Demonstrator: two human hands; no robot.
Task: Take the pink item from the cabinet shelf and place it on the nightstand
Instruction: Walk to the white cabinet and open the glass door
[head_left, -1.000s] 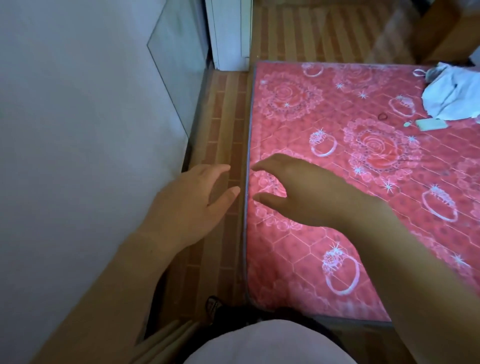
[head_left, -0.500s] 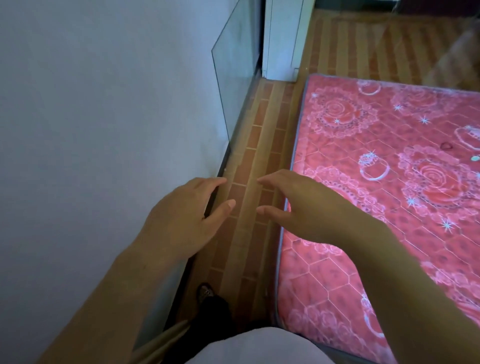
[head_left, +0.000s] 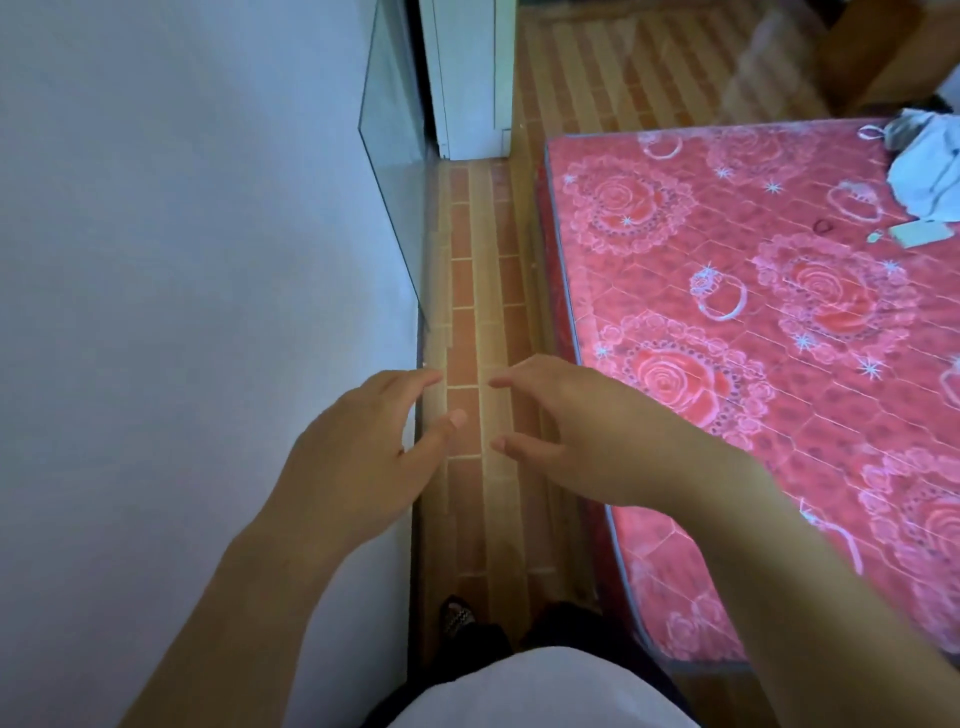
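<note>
My left hand (head_left: 358, 462) hangs in front of me, beside the white wall, fingers apart and empty. My right hand (head_left: 582, 431) is level with it, a short gap to its right, over the brick-patterned floor, also empty with fingers spread. No cabinet shelf, pink item or nightstand shows in this view. A white cabinet or door frame (head_left: 467, 78) stands at the far end of the narrow floor strip.
A white wall (head_left: 182, 260) fills the left. A glass pane (head_left: 395, 156) leans along it. A bed with a red rose-patterned mattress (head_left: 753, 338) fills the right, with a white cloth (head_left: 930, 166) and a small flat white object (head_left: 917, 234) on it. My feet (head_left: 457, 616) stand on the floor strip.
The view has swung right again, so more of the mattress and the white cloth show. Both hands stay raised and empty, now over the floor strip rather than the mattress edge.
</note>
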